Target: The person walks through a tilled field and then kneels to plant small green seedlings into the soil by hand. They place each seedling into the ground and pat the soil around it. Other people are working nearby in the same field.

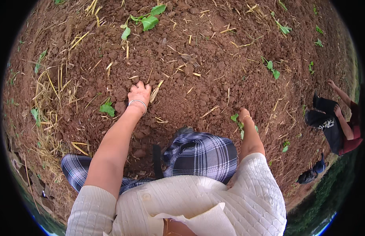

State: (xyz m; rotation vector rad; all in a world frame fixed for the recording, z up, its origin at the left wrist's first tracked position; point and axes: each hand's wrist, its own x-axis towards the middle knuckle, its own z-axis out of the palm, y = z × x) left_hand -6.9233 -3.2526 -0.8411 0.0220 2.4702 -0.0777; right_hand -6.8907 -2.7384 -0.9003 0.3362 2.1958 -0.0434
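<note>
Reddish-brown clods of soil (182, 97) spread before me. My left hand (139, 93), with a bracelet at its wrist, presses its fingers down into the soil; whether it holds any clod is hidden. Beside its fingertips lies a short piece of dry straw (156, 91). A small green seedling (107, 108) grows to the left of that wrist. At the right, my right hand (244, 114) reaches down to the ground, seen from behind, its fingers mostly hidden. A leafy seedling (240, 126) is right beside it, partly behind the forearm.
Further seedlings stand ahead, one large (149, 22), another at right (272, 69). Loose straw (52, 97) lies thick at left. A person in a dark red top (350, 138) crouches at far right; another person (312, 173) is farther off. My plaid-covered knee (203, 153) is close below.
</note>
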